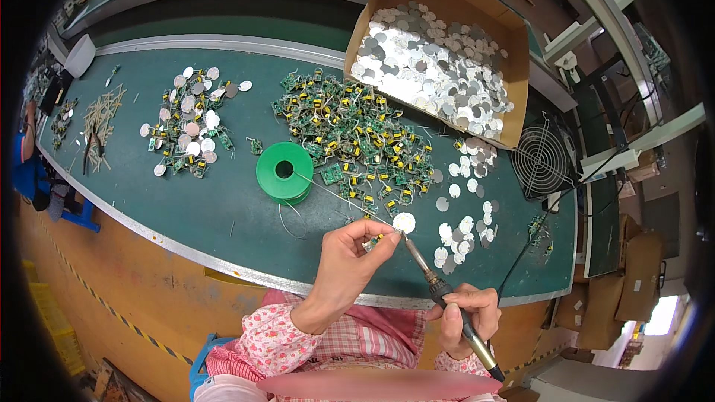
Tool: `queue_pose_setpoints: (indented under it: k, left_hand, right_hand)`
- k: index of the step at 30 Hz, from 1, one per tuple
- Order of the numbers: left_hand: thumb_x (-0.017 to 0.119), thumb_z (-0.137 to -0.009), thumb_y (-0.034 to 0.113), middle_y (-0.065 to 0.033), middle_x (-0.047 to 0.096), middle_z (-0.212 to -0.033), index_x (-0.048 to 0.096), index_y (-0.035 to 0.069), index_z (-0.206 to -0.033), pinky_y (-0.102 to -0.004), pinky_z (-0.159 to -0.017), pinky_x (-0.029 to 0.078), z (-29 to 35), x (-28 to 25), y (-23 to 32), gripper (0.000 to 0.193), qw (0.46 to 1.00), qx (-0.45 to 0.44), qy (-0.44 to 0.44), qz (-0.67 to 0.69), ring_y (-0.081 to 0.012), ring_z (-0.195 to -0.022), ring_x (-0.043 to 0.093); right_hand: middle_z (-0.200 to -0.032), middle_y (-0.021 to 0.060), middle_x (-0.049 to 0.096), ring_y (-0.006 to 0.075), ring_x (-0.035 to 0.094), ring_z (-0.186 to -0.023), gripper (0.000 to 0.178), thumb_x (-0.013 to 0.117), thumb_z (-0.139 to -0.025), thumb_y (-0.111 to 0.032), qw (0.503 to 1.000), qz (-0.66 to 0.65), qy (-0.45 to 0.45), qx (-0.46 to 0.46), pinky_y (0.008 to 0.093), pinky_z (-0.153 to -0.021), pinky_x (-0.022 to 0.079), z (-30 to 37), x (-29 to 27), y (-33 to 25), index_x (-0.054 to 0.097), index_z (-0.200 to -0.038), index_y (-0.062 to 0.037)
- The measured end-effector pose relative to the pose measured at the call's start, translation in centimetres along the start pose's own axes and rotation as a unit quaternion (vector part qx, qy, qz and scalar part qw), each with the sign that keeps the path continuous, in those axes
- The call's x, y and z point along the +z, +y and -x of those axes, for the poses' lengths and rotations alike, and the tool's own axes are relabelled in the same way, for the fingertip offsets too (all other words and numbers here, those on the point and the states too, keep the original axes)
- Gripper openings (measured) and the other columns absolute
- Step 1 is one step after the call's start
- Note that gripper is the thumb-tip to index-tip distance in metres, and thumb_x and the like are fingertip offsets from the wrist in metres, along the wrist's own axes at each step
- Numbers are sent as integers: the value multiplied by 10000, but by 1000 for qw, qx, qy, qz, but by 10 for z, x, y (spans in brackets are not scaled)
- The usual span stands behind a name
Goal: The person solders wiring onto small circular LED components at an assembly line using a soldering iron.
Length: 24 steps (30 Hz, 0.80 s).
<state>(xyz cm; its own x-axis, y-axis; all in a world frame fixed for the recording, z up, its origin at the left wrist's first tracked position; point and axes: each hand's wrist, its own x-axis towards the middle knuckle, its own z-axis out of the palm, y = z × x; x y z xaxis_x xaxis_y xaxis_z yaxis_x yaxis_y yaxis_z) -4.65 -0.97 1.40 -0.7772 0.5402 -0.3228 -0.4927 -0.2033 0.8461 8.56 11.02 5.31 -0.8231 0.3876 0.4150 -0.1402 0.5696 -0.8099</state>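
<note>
My right hand (pixel 469 316) is wrapped round the handle of a soldering iron (pixel 421 260), its tip pointing up and left. The tip meets the lower edge of a round white disc (pixel 404 222), beside my left fingertips. My left hand (pixel 350 257) pinches thin solder wire (pixel 339 196) between thumb and forefinger. That wire runs back to a green spool (pixel 285 173) standing on the bench. Under the left fingers shows a small circuit board (pixel 372 241) with a yellow part, mostly hidden. Whether it is joined to the disc I cannot tell.
Beyond the spool lies a heap of circuit boards (pixel 350 126). A cardboard box (pixel 514 115) of discs stands at the far right, near a fan (pixel 542 158). Loose discs (pixel 462 242) lie right. Boards with discs (pixel 190 119) are piled left. The iron's cord (pixel 521 253) trails right.
</note>
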Motion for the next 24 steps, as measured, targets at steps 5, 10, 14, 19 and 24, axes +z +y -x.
queue_pose_setpoints:
  k: [5, 10, 14, 19, 24]
  left_hand:
    - [665, -859, 127, 54, 603, -772, 677, 27, -911, -158, -511, 319, 1, -4, -4, 113, 999, 21, -3, -29, 19, -607, 420]
    - [666, -857, 113, 41, 584, -744, 670, 20, -904, -179, -530, 334, 1, -4, 2, 104, 999, -8, -7, -31, -6, -617, 446]
    - [658, -855, 91, 31, 588, -758, 667, 9, -896, -188, -560, 343, 4, 3, -4, 93, 996, -6, -29, -81, -25, -642, 453]
    - [701, -809, 111, 8, 617, -755, 674, -7, -915, -199, -599, 403, 27, -8, -16, 161, 969, 11, -148, -196, -53, -668, 512]
    - [729, -764, 109, -14, 593, -717, 669, 12, -908, -230, -606, 411, 44, 4, 0, 184, 889, 93, -284, -346, -86, -663, 518]
  right_hand:
    - [-552, 80, 594, 154, 607, -470, 148, 591, -826, -82, 1000, 6, -7, 13, 250, -436, 461, 4, 3, 0, 493, -880, 15]
    - [-606, 53, 479, 142, 524, -414, 274, 543, -887, -253, 970, -116, 177, 119, 238, -417, 412, 9, -9, 4, 447, -892, 4]
    - [-632, 41, 475, 135, 522, -472, 266, 514, -908, -258, 947, -58, 289, 125, 218, -449, 403, 12, -53, 15, 470, -924, 3]
    - [-666, 32, 522, 92, 502, -554, 247, 416, -984, -265, 914, -86, 379, 115, 202, -506, 386, -1, -144, 46, 509, -1006, -38]
    - [-669, 31, 555, 79, 518, -573, 272, 476, -963, -313, 867, -116, 456, 162, 201, -512, 414, -30, -225, 115, 525, -1043, -58]
